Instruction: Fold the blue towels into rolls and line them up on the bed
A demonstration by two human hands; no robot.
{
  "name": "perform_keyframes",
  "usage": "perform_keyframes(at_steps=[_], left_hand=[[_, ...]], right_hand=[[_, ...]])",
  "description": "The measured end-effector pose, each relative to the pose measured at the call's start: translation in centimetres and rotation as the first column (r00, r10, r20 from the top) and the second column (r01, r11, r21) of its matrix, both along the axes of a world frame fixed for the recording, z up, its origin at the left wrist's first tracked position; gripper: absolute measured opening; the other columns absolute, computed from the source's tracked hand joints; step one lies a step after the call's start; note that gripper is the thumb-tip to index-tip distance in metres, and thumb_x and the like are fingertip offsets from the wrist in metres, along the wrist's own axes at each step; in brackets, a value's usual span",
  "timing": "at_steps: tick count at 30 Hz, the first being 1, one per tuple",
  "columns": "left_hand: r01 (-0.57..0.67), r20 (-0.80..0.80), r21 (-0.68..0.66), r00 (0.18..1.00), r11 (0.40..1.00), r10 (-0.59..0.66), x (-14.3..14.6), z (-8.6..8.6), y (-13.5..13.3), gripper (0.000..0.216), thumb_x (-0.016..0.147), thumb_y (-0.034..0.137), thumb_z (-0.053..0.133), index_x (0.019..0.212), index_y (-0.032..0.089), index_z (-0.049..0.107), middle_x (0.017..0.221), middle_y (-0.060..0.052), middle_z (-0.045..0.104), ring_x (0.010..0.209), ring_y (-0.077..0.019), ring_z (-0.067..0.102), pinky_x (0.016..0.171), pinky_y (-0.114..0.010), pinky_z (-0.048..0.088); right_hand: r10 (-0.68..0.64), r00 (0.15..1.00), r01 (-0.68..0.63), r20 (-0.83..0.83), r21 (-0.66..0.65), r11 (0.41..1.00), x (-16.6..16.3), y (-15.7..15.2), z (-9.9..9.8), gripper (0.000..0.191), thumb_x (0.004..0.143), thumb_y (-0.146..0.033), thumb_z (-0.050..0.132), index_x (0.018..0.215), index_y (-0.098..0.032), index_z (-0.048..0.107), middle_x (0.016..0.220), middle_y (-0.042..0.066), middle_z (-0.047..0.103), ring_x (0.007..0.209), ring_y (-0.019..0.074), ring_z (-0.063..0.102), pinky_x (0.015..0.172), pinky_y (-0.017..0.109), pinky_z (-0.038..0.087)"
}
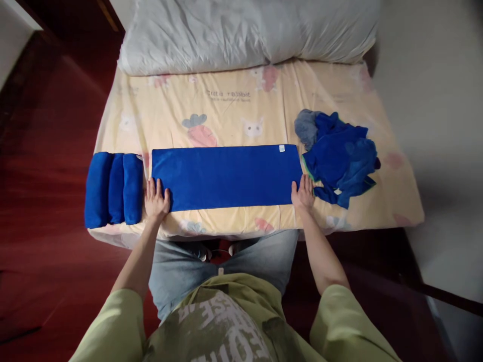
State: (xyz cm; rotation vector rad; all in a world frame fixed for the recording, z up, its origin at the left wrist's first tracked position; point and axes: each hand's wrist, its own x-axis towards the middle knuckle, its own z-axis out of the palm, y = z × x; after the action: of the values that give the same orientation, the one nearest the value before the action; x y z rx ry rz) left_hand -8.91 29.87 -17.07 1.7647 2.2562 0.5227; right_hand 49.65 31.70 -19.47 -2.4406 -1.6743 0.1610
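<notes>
A blue towel [226, 176] lies spread flat in a long rectangle across the bed, with a small white label near its far right corner. My left hand [156, 200] rests flat on its left end, fingers stretched out and pointing away from me. At the opposite end, my right hand [303, 193] lies with fingers extended on the towel's right edge. Three rolled blue towels [115, 188] sit side by side just left of my left hand. Close to my right hand is a crumpled heap of blue and greyish cloths [339, 153], some with green edging.
The bed has a yellow sheet [226, 113] printed with rabbits and carrots. A bulky grey-white quilt [245, 35] lies along its far side. A pale wall [441, 125] stands at the right, and dark red floor [49, 201] shows at the left.
</notes>
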Motion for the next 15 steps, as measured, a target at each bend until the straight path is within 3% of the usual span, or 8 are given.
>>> perform_keyframes(at_steps=[8, 15], left_hand=[[0.008, 0.03, 0.007, 1.0, 1.0, -0.009, -0.1, -0.6, 0.0, 0.073, 0.105, 0.05, 0.037, 0.167, 0.013, 0.034, 0.178, -0.014, 0.016, 0.166, -0.0291, 0.011, 0.136, -0.049, 0.011], [-0.012, 0.003, 0.006, 1.0, 1.0, 0.012, 0.4, 0.0, -0.5, 0.071, 0.106, 0.048, 0.035, 0.167, 0.013, 0.035, 0.177, -0.015, 0.017, 0.166, -0.0277, 0.01, 0.135, -0.05, 0.013]], right_hand=[[-0.014, 0.999, 0.015, 0.04, -0.025, 1.0, 3.7, -0.2, -0.2, 0.062, 0.11, -0.044, 0.031, 0.166, -0.02, 0.039, 0.167, 0.014, 0.044, 0.153, 0.0323, 0.042, 0.124, 0.052, 0.039], [-0.002, 0.998, 0.0, 0.058, 0.042, 0.999, 2.5, -1.7, -0.3, 0.062, 0.111, -0.041, 0.024, 0.164, -0.015, 0.041, 0.167, 0.015, 0.043, 0.158, 0.0302, 0.034, 0.126, 0.049, 0.035]])
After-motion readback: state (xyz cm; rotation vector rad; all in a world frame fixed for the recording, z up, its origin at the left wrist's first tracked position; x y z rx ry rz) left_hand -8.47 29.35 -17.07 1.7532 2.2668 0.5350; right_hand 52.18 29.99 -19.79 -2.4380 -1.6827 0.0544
